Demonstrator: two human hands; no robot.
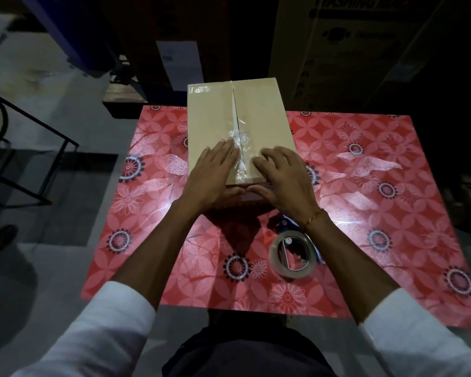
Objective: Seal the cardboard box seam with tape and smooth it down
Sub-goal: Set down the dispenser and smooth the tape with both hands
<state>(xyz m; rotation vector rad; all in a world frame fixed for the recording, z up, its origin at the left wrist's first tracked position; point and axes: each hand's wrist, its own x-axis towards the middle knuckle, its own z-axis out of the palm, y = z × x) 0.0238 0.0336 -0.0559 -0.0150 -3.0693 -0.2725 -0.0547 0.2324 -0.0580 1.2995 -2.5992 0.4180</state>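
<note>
A tan cardboard box (pixel 212 118) stands on the red flowered table, its two top flaps meeting at a centre seam (pixel 235 110). Clear tape (pixel 241 156), wrinkled and shiny, covers the near part of the seam; the far part is bare and slightly gapped. My left hand (pixel 215 172) lies flat on the left flap beside the tape, thumb over the box's near edge. My right hand (pixel 280 175) lies on the right flap, fingers spread and slightly bent, thumb on the near edge. A roll of clear tape (pixel 292 254) on a dispenser lies on the table under my right wrist.
The red flowered tablecloth (pixel 365 186) covers the table around the box. Large dark cartons (pixel 351 50) stand behind the table. A black metal frame (pixel 25 148) stands on the floor to the left.
</note>
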